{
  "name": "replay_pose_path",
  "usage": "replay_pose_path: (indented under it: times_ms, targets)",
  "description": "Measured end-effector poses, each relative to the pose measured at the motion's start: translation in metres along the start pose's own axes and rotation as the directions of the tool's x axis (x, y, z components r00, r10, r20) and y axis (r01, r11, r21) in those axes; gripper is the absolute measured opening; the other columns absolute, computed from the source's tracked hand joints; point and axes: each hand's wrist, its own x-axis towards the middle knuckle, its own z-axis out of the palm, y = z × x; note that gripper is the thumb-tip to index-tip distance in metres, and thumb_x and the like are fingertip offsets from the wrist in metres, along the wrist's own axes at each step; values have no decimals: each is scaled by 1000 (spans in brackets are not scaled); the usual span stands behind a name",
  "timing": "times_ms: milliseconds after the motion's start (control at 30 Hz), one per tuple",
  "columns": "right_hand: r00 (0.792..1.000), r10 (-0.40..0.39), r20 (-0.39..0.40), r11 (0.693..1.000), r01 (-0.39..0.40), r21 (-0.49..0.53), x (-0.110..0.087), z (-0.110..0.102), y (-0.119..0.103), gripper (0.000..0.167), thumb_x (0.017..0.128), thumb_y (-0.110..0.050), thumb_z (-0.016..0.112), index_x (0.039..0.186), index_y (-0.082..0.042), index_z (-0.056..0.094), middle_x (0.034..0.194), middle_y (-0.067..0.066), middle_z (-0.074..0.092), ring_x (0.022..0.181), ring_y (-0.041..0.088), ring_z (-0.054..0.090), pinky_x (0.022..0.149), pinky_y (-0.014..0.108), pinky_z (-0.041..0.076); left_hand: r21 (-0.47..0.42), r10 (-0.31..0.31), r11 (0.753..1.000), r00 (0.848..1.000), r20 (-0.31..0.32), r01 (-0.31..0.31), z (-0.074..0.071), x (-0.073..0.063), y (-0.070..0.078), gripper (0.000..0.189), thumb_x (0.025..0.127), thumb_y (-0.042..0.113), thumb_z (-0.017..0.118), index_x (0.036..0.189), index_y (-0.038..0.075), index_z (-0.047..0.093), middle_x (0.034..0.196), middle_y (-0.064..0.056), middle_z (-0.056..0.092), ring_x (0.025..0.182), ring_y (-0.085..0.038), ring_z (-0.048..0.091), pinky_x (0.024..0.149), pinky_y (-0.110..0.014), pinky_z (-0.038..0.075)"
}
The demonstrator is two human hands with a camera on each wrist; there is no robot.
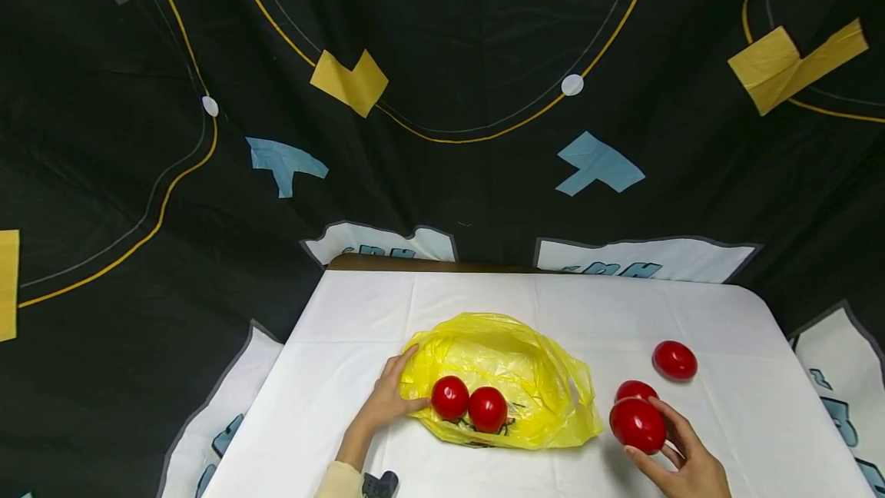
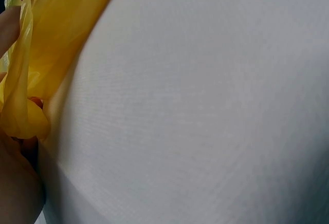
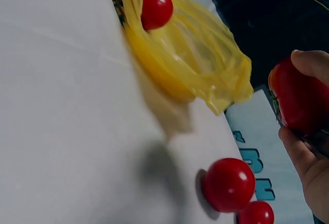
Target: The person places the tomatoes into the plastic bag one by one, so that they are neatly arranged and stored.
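Observation:
A yellow plastic bag [image 1: 546,375] lies on the white-covered table with its mouth spread wide. Two red tomatoes [image 1: 488,410] sit side by side inside it. My left hand [image 1: 386,400] grips the bag's left edge, its thumb near the closer tomato; in the left wrist view yellow plastic [image 2: 67,34] bunches beside the fingers. Right of the bag, my right hand [image 1: 687,452] holds a tomato [image 1: 638,426] between thumb and fingers, raised over the table. The right wrist view shows a bit of green stem on this held tomato [image 3: 303,100].
Two more tomatoes rest on the cloth at the right: one [image 1: 636,389] partly hidden behind the held one, another [image 1: 674,360] farther back. A small dark object [image 1: 380,485] is by the left sleeve. Behind the white table [image 1: 470,298] hangs a black patterned cloth [image 1: 449,198].

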Motion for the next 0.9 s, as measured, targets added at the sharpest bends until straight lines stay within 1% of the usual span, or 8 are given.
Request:
replay_pose_path:
  times_ms: [67,233,433,533,600,767,900]
  targets:
    - [1000,3,11,1000,-3,-5,-2,4,-2,95,70,-35,84,146,-9,32,139,25,42,120,44,45,88,49,43,3,3,1000,1000,-1,-3,0,0,0,100,65,47,81,149,31,29,132,-3,40,115,-27,43,95,-57,36]
    - [999,-2,50,1000,3,-16,-5,12,-7,94,70,-36,84,145,-10,33,137,28,43,119,45,46,88,49,45,6,5,1000,1000,-2,-5,0,-1,0,101,64,46,82,149,31,29,132,-3,40,115,-27,44,94,-56,37]
    - [998,-36,59,999,36,1,-8,20,-13,90,69,-36,84,142,-12,38,133,25,49,116,41,51,87,45,49,4,1,1000,1000,0,-1,0,0,1,102,64,46,82,149,31,29,131,-3,40,115,-27,43,95,-57,37]
    - [996,-50,73,999,50,-6,-10,23,-15,90,69,-37,84,142,-9,39,133,26,49,116,42,51,87,46,49,0,-7,1000,1000,3,7,0,0,1,102,64,47,82,149,32,28,131,-3,40,115,-26,43,95,-57,36]
    - [995,-54,84,998,55,-7,-12,25,-18,89,69,-36,84,142,-10,39,134,25,50,116,40,52,88,45,48,-2,-3,1000,1000,-1,3,0,0,0,101,64,47,82,149,31,29,132,-3,40,115,-27,43,95,-57,37]
    - [990,-88,114,996,90,-9,-14,31,-24,91,67,-39,85,140,-9,41,134,22,51,116,38,53,87,44,49,2,22,1000,1000,-14,-22,0,0,0,100,65,46,82,149,29,29,131,-5,41,114,-28,44,93,-58,38]
    - [984,-124,129,992,124,10,-14,36,-26,88,66,-38,85,139,-10,44,132,20,53,114,36,55,86,43,50,3,23,1000,1000,-15,-23,0,0,0,100,65,47,82,149,30,29,131,-5,41,114,-28,44,93,-58,37]
